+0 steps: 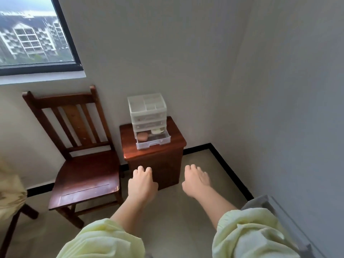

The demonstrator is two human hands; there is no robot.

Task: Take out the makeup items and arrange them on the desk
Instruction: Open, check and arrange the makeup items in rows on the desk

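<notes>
A clear plastic drawer organizer [148, 112] stands on a small dark wooden desk [163, 148] in the room's corner. Its bottom drawer [153, 140] is pulled out. Inside lie a round brown compact [142, 136] on the left and a pale cream item [157, 131] toward the back right. The two upper drawers are pushed in, their contents blurred. My left hand [142, 181] and my right hand [195, 180] hover in front of the desk, well below the organizer, fingers curled downward, holding nothing. Both arms wear pale yellow sleeves.
A dark wooden chair [83, 164] stands left of the desk, against the wall under a window [33, 34]. White walls meet just right of the desk. A grey object [264, 202] sits at the lower right, a yellowish cloth [9, 194] at the far left.
</notes>
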